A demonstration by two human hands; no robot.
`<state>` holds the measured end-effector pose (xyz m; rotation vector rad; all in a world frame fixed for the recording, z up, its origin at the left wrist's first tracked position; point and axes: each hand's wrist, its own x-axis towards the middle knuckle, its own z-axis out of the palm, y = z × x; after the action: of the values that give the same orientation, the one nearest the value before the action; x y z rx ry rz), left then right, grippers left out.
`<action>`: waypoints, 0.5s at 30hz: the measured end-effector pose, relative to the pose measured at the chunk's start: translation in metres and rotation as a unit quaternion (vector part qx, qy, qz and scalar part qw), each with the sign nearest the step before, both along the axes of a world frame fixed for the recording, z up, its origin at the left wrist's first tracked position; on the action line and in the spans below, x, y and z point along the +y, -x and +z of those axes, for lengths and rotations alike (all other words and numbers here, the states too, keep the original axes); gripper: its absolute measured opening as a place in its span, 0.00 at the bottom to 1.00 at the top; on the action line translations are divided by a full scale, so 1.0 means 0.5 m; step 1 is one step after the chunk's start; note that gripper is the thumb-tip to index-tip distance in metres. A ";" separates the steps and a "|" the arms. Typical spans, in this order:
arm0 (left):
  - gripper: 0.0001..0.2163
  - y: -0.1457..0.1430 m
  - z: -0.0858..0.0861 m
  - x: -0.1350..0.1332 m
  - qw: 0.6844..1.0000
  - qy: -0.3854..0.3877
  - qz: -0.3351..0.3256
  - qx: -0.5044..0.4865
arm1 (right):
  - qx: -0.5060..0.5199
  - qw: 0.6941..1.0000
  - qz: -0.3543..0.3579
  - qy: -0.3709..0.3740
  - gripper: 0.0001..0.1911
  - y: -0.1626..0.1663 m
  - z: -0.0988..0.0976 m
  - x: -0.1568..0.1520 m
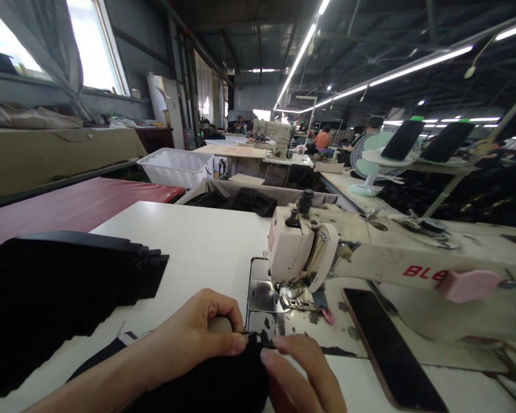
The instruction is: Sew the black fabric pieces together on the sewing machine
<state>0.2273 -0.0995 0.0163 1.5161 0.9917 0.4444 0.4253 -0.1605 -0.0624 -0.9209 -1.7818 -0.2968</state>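
I have the left hand (193,338) and right hand (303,373) together at the near edge of the white surface (198,246), fingers of both pinching the top edge of a black fabric piece (223,381) just short of the sewing machine (370,252). The piece is not yet under the presser foot (294,299), so I judge no stitching has begun on it. A stack of black fabric pieces (60,298) lies to my left, apparently unsewn.
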 end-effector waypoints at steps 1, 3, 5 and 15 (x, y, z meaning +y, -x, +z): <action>0.13 -0.008 -0.013 0.010 1.000 -0.010 -0.007 0.012 | -0.038 0.999 0.016 -0.036 0.09 -0.013 0.001 0.009; 0.12 -0.032 -0.043 0.035 0.995 -0.060 -0.013 0.077 | -0.106 0.992 0.066 -0.035 0.13 -0.040 0.005 0.030; 0.08 -0.064 -0.071 0.063 0.980 -0.123 -0.003 0.155 | -0.181 0.977 0.111 0.027 0.16 -0.066 0.006 0.056; 0.06 -0.161 -0.130 0.162 0.937 -0.195 0.030 0.288 | -0.201 0.965 0.084 0.146 0.22 -0.119 -0.026 0.132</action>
<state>0.3078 -0.0185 -0.0489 2.0428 1.4675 0.2451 0.4848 -0.0945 -0.0757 -0.9530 -2.3102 -0.1173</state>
